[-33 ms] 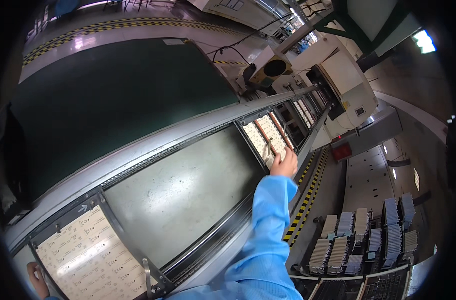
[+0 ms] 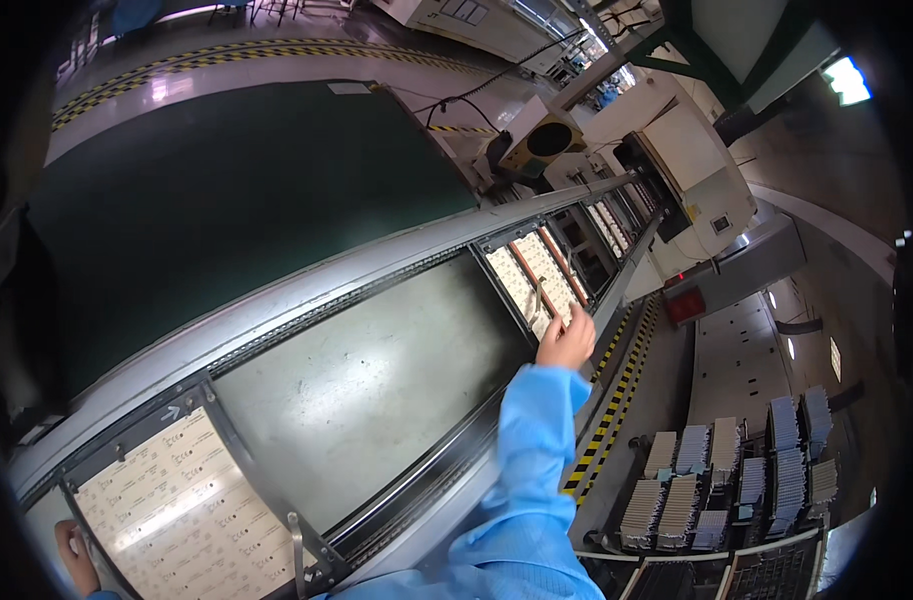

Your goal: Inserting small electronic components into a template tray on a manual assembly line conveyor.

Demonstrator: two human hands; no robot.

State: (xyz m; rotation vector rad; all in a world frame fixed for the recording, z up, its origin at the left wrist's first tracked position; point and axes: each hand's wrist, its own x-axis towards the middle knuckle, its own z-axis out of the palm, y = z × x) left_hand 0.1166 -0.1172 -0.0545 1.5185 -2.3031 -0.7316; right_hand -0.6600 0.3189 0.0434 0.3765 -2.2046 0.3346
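Note:
A near carrier frame [image 2: 239, 450], dark and holding a cream printed panel [image 2: 177, 500], lies across the rails at lower left. My left hand [image 2: 77, 560] is closed at its outer left edge, fingers curled and partly cut off by the dark rim of the picture. Further along the line, a far carrier frame [image 2: 504, 300] holds cream panels [image 2: 512, 275] with reddish-brown strips [image 2: 534, 275] between them. My right hand [image 2: 567, 340], in a blue sleeve, reaches to its near edge with the fingers bent over it. Small metal levers [image 2: 296, 540] stand on the frames.
Metal rails [image 2: 307, 290] run diagonally to a beige machine [image 2: 692, 150]. Between the carriers shows a grey plate [image 2: 367, 380]. A dark green surface [image 2: 237, 210] lies beyond the rail. Stacks of ribbed pieces [image 2: 642, 510] stand in a rack at right, past yellow-black floor tape [image 2: 607, 430].
My right hand and sleeve have drawn back slightly toward me along the far carrier's edge. The view has shifted a little; the carriers keep their places on the rails.

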